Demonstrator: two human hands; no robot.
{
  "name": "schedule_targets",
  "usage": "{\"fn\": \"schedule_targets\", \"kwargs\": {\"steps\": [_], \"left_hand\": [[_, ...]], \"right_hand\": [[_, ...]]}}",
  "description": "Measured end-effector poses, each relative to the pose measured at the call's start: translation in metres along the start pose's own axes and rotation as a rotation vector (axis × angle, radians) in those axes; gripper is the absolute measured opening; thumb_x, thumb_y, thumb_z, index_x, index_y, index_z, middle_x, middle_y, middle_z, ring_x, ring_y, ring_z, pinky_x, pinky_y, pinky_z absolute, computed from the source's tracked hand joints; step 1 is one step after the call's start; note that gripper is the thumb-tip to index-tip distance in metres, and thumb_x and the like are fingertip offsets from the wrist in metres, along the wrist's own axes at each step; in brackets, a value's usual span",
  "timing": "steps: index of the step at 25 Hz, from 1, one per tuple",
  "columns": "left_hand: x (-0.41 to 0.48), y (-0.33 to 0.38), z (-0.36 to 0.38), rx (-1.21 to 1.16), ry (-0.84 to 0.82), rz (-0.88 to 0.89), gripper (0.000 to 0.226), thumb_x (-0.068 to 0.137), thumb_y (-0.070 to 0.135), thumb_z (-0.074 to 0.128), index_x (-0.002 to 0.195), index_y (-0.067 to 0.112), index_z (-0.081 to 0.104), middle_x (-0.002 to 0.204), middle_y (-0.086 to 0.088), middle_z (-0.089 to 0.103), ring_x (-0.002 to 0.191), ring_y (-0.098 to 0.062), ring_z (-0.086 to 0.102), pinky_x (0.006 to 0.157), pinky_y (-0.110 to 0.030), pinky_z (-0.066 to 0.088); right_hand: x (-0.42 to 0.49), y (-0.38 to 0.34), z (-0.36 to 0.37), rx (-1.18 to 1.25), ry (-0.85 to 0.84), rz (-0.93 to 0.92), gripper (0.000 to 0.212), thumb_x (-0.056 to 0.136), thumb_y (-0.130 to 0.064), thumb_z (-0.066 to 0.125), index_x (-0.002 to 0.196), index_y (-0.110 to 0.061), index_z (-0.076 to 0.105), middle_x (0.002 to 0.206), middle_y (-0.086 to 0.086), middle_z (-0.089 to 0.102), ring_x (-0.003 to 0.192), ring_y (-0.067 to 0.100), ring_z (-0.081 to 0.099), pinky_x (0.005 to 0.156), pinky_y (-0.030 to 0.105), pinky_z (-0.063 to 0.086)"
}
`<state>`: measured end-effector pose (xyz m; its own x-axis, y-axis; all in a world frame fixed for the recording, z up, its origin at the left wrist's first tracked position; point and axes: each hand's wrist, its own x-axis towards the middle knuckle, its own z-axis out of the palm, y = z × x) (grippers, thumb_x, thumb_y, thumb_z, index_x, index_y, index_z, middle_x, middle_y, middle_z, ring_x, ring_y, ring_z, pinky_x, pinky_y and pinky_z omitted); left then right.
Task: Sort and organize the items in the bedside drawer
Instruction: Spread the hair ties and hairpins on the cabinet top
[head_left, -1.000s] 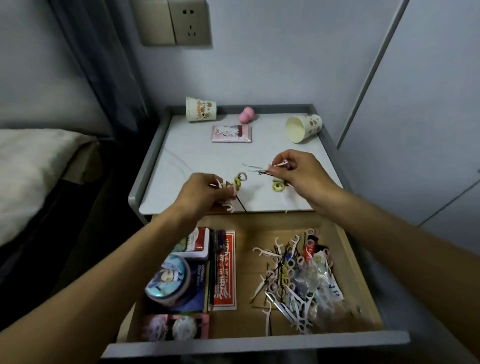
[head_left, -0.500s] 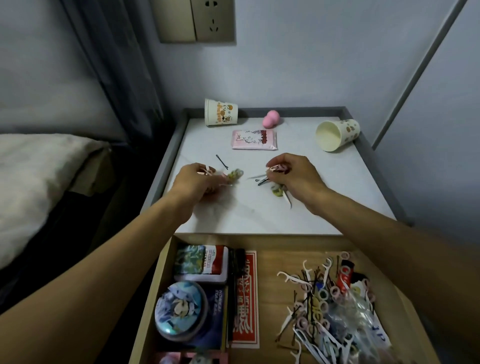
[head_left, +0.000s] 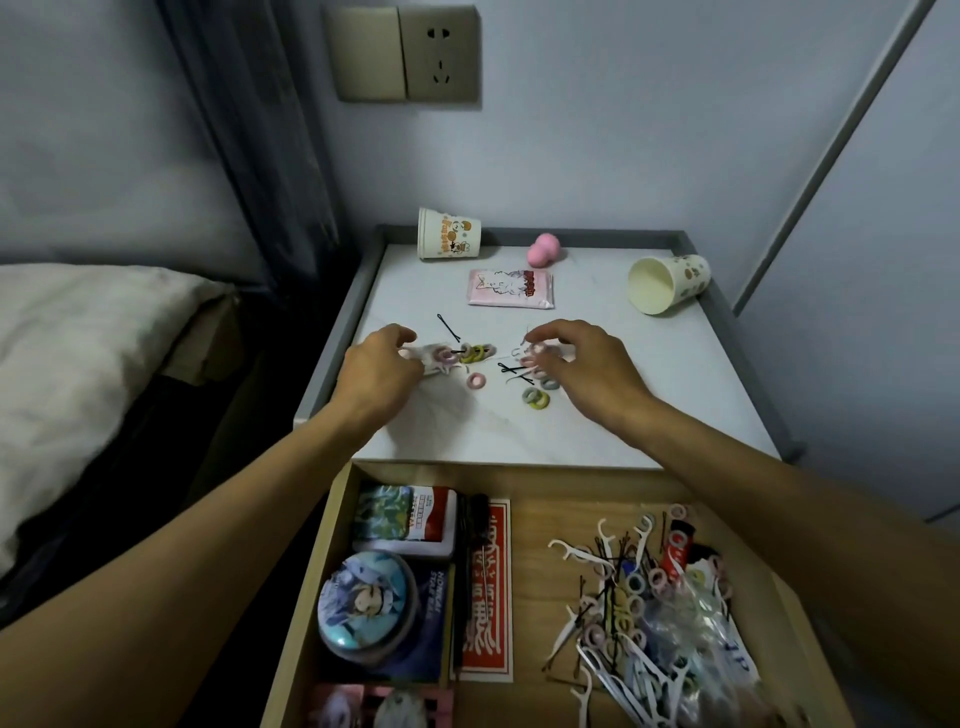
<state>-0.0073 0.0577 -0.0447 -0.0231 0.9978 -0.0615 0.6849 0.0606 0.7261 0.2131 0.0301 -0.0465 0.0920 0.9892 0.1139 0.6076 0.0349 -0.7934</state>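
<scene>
Both forearms are reaching from 6 o'clock over the open drawer (head_left: 322, 545) onto the nightstand top (head_left: 675, 415). The left hand (head_left: 382, 366) is lying palm-down, its fingers curling over a white-and-pink cluster (head_left: 434, 358) of picks and ties. I cannot tell whether it is pinching them. The right hand (head_left: 587, 364), apart from the left, is arching with spread fingers. Its tips are resting among loose hair ties (head_left: 535, 397) and black bobby pins (head_left: 511, 370), closing round nothing visible.

The top's raised grey rim is running along 9, 12 and 3 o'clock, and bare marble is lying open from 3 to 5 o'clock of the hands. The drawer is standing pulled out at 6 o'clock. Its right half is holding a tangle of floss picks (head_left: 613, 660), and its left a round tin (head_left: 366, 597) on a blue box (head_left: 434, 623) whose lettering seems to be reading HONKAI STAR RAIL. A red card (head_left: 488, 597) beside it is bearing characters too blurred to read. At 12 o'clock a pink packet (head_left: 511, 288) is lying flat, and at 2 a paper cup (head_left: 667, 283) is lying on its side.
</scene>
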Motion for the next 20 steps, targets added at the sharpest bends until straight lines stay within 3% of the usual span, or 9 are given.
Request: {"fn": "schedule_targets", "kwargs": {"steps": [4, 7, 9, 12, 15, 18, 20], "left_hand": [[-0.028, 0.017, -0.005, 0.093, 0.025, 0.062, 0.036, 0.094, 0.014, 0.057, 0.130, 0.014, 0.058, 0.132, -0.010, 0.059, 0.108, -0.028, 0.061, 0.084, -0.033, 0.048], [-0.061, 0.033, 0.003, 0.078, 0.018, 0.180, 0.032, 0.092, 0.017, 0.060, 0.124, 0.015, 0.061, 0.130, -0.007, 0.061, 0.112, -0.024, 0.058, 0.086, -0.029, 0.044], [-0.086, 0.042, 0.010, 0.041, -0.031, 0.274, 0.029, 0.093, 0.015, 0.059, 0.122, 0.016, 0.061, 0.129, -0.004, 0.061, 0.112, -0.018, 0.058, 0.088, -0.026, 0.045], [-0.118, 0.046, 0.027, 0.063, -0.187, 0.415, 0.026, 0.094, 0.016, 0.056, 0.119, 0.020, 0.062, 0.122, 0.000, 0.064, 0.106, -0.013, 0.059, 0.088, -0.027, 0.049], [-0.140, 0.039, 0.057, 0.274, -0.387, 0.541, 0.032, 0.093, 0.025, 0.057, 0.125, 0.019, 0.057, 0.123, -0.004, 0.063, 0.107, -0.023, 0.060, 0.087, -0.035, 0.050], [-0.146, 0.024, 0.092, 0.492, -0.575, 0.471, 0.055, 0.088, 0.037, 0.063, 0.137, 0.019, 0.042, 0.135, -0.012, 0.051, 0.113, -0.034, 0.056, 0.085, -0.039, 0.046], [-0.143, 0.014, 0.114, 0.597, -0.676, 0.389, 0.082, 0.080, 0.047, 0.072, 0.145, 0.022, 0.028, 0.143, -0.014, 0.038, 0.117, -0.038, 0.053, 0.090, -0.045, 0.048]], "right_hand": [[-0.023, -0.015, -0.012, -0.099, -0.044, -0.103, 0.018, 0.093, -0.014, 0.062, 0.107, -0.019, 0.072, 0.116, -0.003, 0.065, 0.108, 0.011, 0.057, 0.086, 0.020, 0.041], [-0.054, -0.015, -0.028, -0.092, -0.145, -0.141, 0.016, 0.092, -0.013, 0.064, 0.104, -0.020, 0.073, 0.102, -0.008, 0.068, 0.096, 0.002, 0.060, 0.083, 0.013, 0.044], [-0.082, 0.001, -0.041, -0.164, -0.342, -0.128, 0.017, 0.093, -0.016, 0.065, 0.104, -0.026, 0.071, 0.099, -0.014, 0.068, 0.091, -0.004, 0.061, 0.080, 0.010, 0.045], [-0.124, 0.040, -0.056, -0.472, -0.731, -0.087, 0.017, 0.092, -0.029, 0.065, 0.107, -0.035, 0.064, 0.105, -0.015, 0.066, 0.091, -0.005, 0.060, 0.082, 0.017, 0.047], [-0.150, 0.075, -0.064, -0.767, -0.845, -0.033, 0.045, 0.088, -0.042, 0.066, 0.130, -0.032, 0.052, 0.130, -0.010, 0.051, 0.114, 0.004, 0.049, 0.097, 0.023, 0.041], [-0.159, 0.099, -0.061, -0.900, -0.818, 0.048, 0.097, 0.073, -0.059, 0.074, 0.150, -0.029, 0.024, 0.151, -0.001, 0.026, 0.136, 0.021, 0.030, 0.112, 0.034, 0.033], [-0.160, 0.106, -0.053, -0.902, -0.808, 0.114, 0.115, 0.065, -0.065, 0.076, 0.153, -0.031, 0.011, 0.158, 0.004, 0.013, 0.143, 0.030, 0.020, 0.116, 0.045, 0.030]]}}
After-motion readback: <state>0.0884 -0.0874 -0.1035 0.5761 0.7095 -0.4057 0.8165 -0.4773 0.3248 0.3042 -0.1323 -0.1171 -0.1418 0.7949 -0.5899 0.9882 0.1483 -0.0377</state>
